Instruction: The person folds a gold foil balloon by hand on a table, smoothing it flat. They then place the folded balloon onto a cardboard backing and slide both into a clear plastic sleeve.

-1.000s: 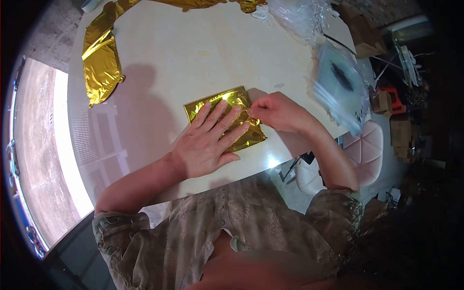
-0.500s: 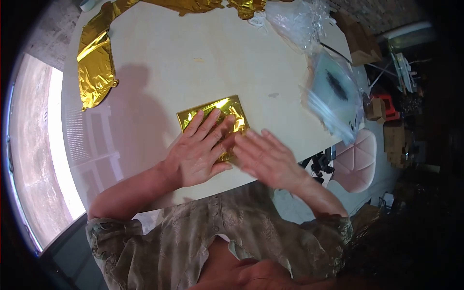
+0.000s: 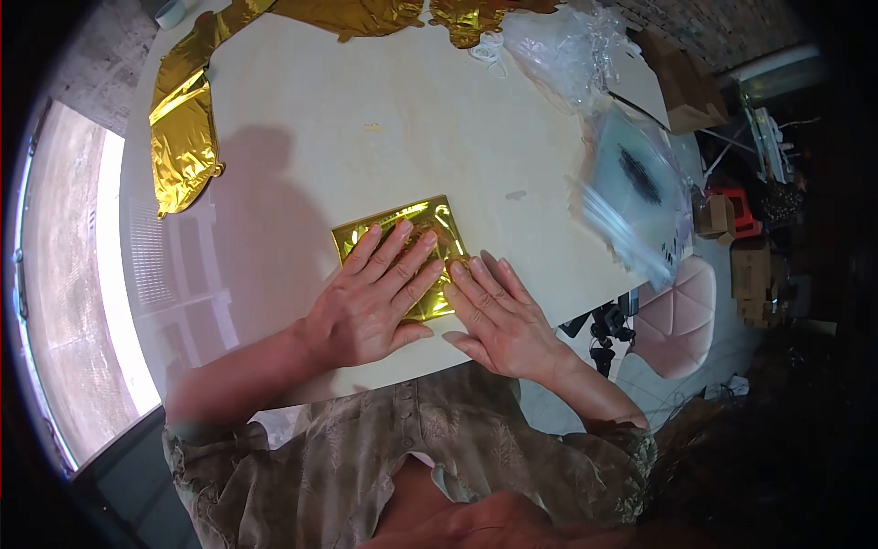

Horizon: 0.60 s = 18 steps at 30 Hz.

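A folded gold foil balloon [image 3: 444,220] lies as a flat, shiny rectangle near the front edge of the table. My left hand [image 3: 370,297] rests flat across its left and middle part, fingers stretched out. At the right edge of the foil is my right hand [image 3: 503,316], palm down with its fingertips on or just beside the edge. Both hands have their fingers extended, and neither grasps anything. The lower left part of the foil is hidden under my left hand.
Unfolded gold foil balloons [image 3: 183,137] lie along the left and far edges of the pale table [image 3: 366,165]. Clear plastic bags [image 3: 631,183] and crumpled film [image 3: 558,55] are on the right. A pink chair [image 3: 677,316] and cardboard boxes [image 3: 754,274] stand beyond.
My right hand, blurred before, has settled lower against the foil's right edge. My left hand stays on the foil. The whole view has shifted slightly downward.
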Motion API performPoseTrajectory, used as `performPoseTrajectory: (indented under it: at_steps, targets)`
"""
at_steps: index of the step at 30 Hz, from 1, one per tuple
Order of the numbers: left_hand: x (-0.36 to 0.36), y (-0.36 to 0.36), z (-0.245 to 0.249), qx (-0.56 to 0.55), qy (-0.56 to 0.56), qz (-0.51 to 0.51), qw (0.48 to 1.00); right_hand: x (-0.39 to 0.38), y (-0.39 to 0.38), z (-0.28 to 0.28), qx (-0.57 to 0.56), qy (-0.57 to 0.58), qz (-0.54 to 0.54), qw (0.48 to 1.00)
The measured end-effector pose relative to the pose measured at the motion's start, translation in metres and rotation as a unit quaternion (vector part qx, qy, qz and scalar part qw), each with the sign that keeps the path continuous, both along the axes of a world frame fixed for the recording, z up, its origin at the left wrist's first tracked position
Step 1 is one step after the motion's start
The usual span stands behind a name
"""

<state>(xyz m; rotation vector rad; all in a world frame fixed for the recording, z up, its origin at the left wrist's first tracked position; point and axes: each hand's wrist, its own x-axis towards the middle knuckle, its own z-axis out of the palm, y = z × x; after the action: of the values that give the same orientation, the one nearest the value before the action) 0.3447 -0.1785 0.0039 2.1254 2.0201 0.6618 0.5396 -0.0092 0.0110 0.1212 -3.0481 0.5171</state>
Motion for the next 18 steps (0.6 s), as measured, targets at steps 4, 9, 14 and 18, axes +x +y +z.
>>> performPoseTrajectory:
  at_steps: [4, 9, 14, 18]
  targets:
    - [0.0, 0.001, 0.002, -0.001, 0.002, -0.001, 1.0, 0.0, -0.002, 0.001, 0.0, -0.002, -0.008, 1.0]
    - [-0.001, 0.0, -0.001, 0.009, 0.002, 0.005, 1.0, -0.007, 0.0, 0.015, 0.004, -0.009, 0.003, 1.0]
    - [0.0, 0.001, -0.002, 0.001, 0.006, 0.009, 1.0, -0.042, 0.0, 0.012, -0.029, 0.056, -0.019, 0.998]
    - [-0.002, 0.001, -0.004, 0.031, -0.004, 0.009, 0.999, -0.05, 0.008, -0.008, -0.026, 0.035, 0.006, 0.999]
